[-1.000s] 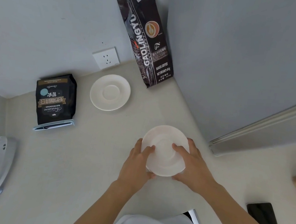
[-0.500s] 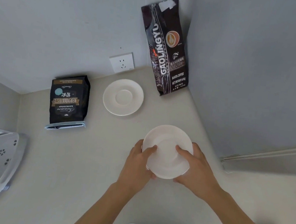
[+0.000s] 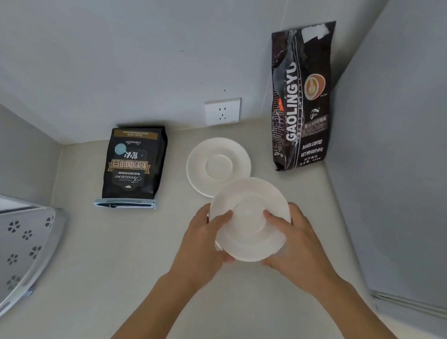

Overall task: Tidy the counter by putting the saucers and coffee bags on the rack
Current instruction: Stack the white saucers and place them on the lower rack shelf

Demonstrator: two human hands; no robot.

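I hold a white saucer (image 3: 249,213) with both hands above the counter. My left hand (image 3: 204,239) grips its left rim and my right hand (image 3: 295,246) grips its right rim, thumbs on top. A second white saucer (image 3: 212,162) lies flat on the counter just behind, partly overlapped by the held one. A short black coffee bag (image 3: 134,164) lies to the left. A tall dark coffee bag (image 3: 300,94) stands in the back right corner. The perforated metal rack (image 3: 1,256) shows at the left edge.
A white wall socket (image 3: 222,111) sits low on the back wall between the two bags. Grey walls close the counter (image 3: 112,268) at the back, left and right. A ledge runs along the right wall lower down.
The held saucer has moved up and away from me, and now overlaps the far saucer in view. My view has swung left, bringing more of the rack in.
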